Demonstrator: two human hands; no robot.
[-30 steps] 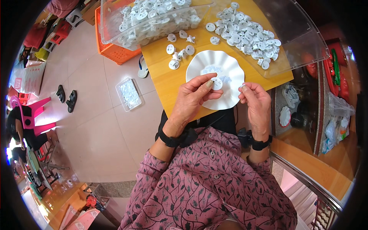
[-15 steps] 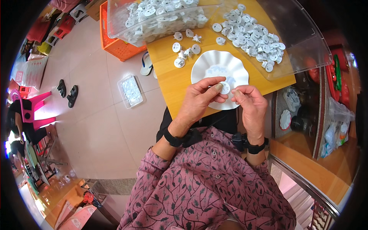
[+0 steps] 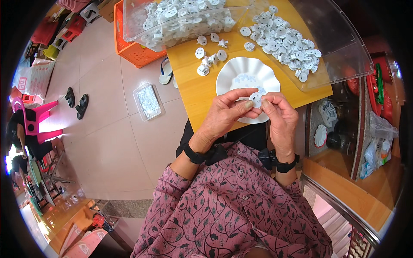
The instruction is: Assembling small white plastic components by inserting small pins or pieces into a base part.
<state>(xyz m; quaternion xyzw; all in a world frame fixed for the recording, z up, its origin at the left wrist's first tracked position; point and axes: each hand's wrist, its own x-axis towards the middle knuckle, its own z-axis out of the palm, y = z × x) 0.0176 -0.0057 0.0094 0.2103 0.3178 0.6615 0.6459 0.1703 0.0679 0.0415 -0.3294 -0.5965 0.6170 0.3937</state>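
Both hands together, fingers pinched

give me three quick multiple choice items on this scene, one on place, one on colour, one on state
1. Where is the plate?
A on the floor
B on the table
C in the crate

2. What colour is the crate?
A orange
B blue
C green

3. How is the small white part held?
A lying loose on the plate
B between both hands
C by the right hand alone

Key: 1 B, it sits on the wooden table. 2 A, it is orange. 3 B, left hand and right hand both pinch it.
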